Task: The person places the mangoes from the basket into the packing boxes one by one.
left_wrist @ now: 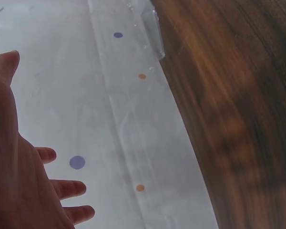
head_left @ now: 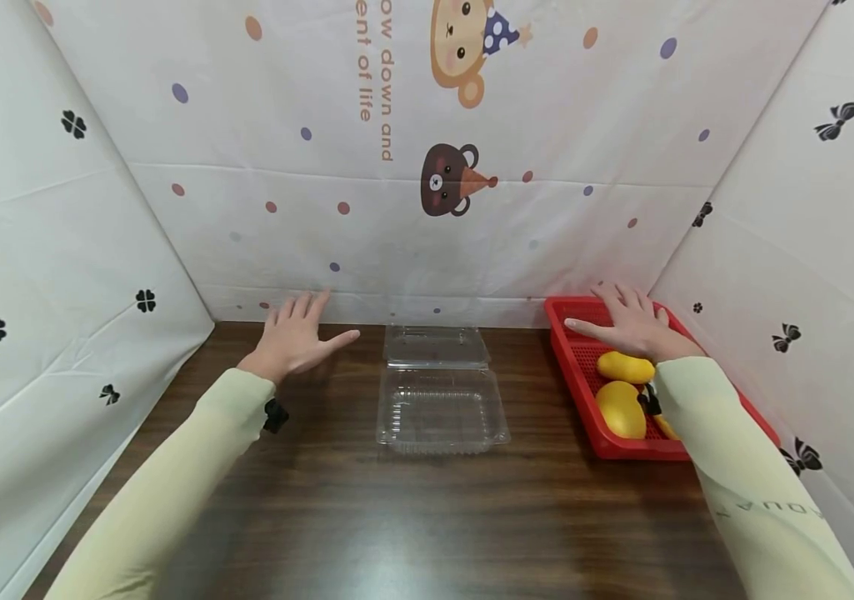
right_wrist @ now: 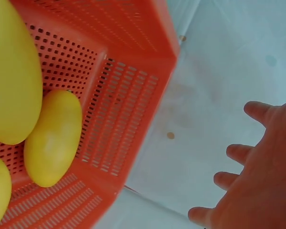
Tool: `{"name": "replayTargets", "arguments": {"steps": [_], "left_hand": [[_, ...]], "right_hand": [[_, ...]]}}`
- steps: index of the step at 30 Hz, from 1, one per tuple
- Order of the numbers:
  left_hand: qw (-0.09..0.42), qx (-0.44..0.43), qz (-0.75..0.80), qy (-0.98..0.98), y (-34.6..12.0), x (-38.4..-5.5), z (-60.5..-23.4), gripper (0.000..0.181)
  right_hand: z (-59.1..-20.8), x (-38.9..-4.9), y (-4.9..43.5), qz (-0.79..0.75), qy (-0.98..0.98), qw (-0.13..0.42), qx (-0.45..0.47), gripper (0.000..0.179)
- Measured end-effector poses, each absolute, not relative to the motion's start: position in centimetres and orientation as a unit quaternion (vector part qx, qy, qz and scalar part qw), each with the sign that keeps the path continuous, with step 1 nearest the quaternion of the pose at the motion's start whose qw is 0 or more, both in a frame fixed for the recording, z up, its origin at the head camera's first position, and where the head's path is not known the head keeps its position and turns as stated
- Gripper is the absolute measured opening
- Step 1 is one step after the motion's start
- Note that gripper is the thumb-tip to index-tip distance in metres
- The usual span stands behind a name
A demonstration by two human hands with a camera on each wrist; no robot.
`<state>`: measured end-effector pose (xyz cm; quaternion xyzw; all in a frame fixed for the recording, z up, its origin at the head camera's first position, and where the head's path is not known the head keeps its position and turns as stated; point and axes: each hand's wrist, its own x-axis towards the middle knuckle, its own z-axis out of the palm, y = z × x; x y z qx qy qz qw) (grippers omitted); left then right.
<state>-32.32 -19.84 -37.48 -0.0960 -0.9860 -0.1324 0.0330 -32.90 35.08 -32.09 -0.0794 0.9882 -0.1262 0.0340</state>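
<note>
My left hand is held over the back left of the table, fingers spread and holding nothing. To its right lies a clear plastic clamshell box, with its lid folded back toward the wall. My right hand hovers over the far part of a red plastic basket, thumb and fingers stretched out, nothing in its grasp. Inside the basket are a large yellow mango-like fruit, a smaller oblong yellow one and a third, partly hidden by the right sleeve in the head view.
The dark wood-grain table is enclosed by white printed sheets at the back and both sides. The basket stands close to the right-hand sheet. A black strap piece shows under the left wrist.
</note>
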Motion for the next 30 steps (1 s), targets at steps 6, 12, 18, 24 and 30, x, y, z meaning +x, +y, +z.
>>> {"name": "replayTargets", "arguments": {"steps": [6,12,18,24,30], "left_hand": [[0.014,-0.093,-0.152,-0.984,-19.6,-31.8,-38.1,0.109],[0.000,-0.092,-0.178,-0.980,-19.3,-31.5,-38.9,0.109],[-0.020,-0.078,-0.212,-0.974,-18.8,-31.3,-40.0,0.111],[-0.051,-0.059,-0.251,-0.965,-17.9,-30.7,-40.7,0.115],[-0.074,-0.058,-0.284,-0.954,-17.3,-30.4,-41.5,0.116]], "right_hand": [[-32.9,-32.6,36.0,-0.135,0.987,0.033,-0.077,0.105],[-33.2,-32.0,36.4,-0.140,0.987,0.049,-0.063,0.105],[-33.6,-31.8,36.6,-0.139,0.986,0.068,-0.061,0.107],[-34.2,-31.6,37.0,-0.152,0.983,0.076,-0.068,0.106],[-34.5,-31.2,37.2,-0.155,0.978,0.116,-0.073,0.106]]}}
